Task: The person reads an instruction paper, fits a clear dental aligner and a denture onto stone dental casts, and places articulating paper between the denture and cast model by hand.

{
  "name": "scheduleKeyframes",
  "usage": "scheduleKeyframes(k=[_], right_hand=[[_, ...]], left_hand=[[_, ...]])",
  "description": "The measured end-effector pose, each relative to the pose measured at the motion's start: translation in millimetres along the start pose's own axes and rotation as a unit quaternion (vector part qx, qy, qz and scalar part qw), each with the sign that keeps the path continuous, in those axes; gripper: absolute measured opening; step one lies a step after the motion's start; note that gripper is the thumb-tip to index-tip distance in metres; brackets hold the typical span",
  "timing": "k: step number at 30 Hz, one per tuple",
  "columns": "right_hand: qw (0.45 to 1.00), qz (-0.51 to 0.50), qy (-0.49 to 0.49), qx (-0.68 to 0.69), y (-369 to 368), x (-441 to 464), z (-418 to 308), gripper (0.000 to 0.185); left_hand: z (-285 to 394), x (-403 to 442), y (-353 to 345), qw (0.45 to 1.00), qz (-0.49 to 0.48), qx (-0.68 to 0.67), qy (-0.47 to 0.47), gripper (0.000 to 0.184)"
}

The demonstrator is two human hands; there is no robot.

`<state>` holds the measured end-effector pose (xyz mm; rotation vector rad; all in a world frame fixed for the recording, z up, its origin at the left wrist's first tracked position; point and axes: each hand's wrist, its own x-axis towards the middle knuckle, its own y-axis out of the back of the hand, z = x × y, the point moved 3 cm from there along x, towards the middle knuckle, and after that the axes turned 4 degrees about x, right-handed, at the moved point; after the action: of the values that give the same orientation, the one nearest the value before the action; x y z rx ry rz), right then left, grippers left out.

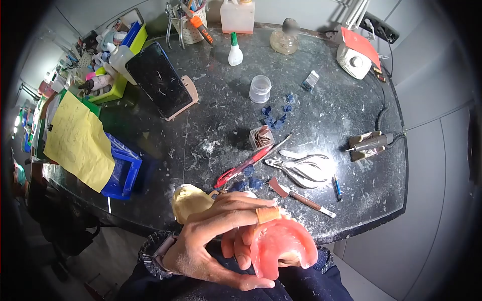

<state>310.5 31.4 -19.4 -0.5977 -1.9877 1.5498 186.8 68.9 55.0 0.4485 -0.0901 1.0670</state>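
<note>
A glossy pink horseshoe-shaped denture base (298,238) is held low in front of my body. My left hand (211,238) reaches in from the left, its bandaged fingertip at the upper rim and its thumb by the lower left end. My right hand (242,250) is mostly hidden behind the pink piece; its curled fingers show at the left side, supporting it from beneath. Beside my left hand, a cream plaster cast (190,201) sits at the table edge.
Above the hands lie a red cutter (243,165), pliers (306,168), a wooden-handled knife (304,199) and blue scraps (273,120). A handpiece (369,144) rests on the right. At left are a phone (160,80), blue tray (123,168) and yellow paper (80,140).
</note>
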Motion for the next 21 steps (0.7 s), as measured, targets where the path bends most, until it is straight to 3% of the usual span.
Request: scheduleKeyframes(k=[4, 7, 9, 12, 14, 16, 19, 21], right_hand=[[0.981, 0.088, 0.005, -0.171, 2.9, -8.0, -5.4, 0.055], [0.913, 0.199, -0.020, -0.357, -0.7, -18.2, -24.0, 0.048], [0.837, 0.190, 0.180, -0.480, -2.4, -23.6, -39.0, 0.050], [0.660, 0.175, 0.452, -0.574, -20.1, -31.5, -48.7, 0.054], [0.592, 0.094, 0.508, -0.618, -30.0, -33.4, -51.8, 0.055], [0.521, 0.056, 0.465, -0.713, -41.0, -32.9, -53.3, 0.046], [0.536, 0.060, 0.429, -0.724, -42.7, -39.9, -53.3, 0.037], [0.554, 0.051, 0.420, -0.717, -40.2, -37.7, -51.4, 0.036]], left_hand=[[-4.9, -2.9, -5.3, 0.999, 0.034, -0.024, -0.004, 0.082], [-6.2, -5.0, -4.6, 0.997, 0.065, -0.043, -0.009, 0.080], [-4.6, -5.0, -1.3, 0.996, 0.078, -0.032, -0.018, 0.081], [0.3, -7.1, 2.0, 0.998, 0.061, -0.012, 0.016, 0.070], [2.4, -4.8, -0.2, 0.998, 0.052, 0.013, 0.020, 0.071], [1.4, -3.1, -2.7, 0.998, 0.055, 0.014, 0.026, 0.071], [-5.3, -9.0, -12.8, 0.994, 0.094, -0.033, 0.042, 0.074], [-15.8, -11.3, -27.6, 0.969, 0.062, -0.231, 0.060, 0.090]])
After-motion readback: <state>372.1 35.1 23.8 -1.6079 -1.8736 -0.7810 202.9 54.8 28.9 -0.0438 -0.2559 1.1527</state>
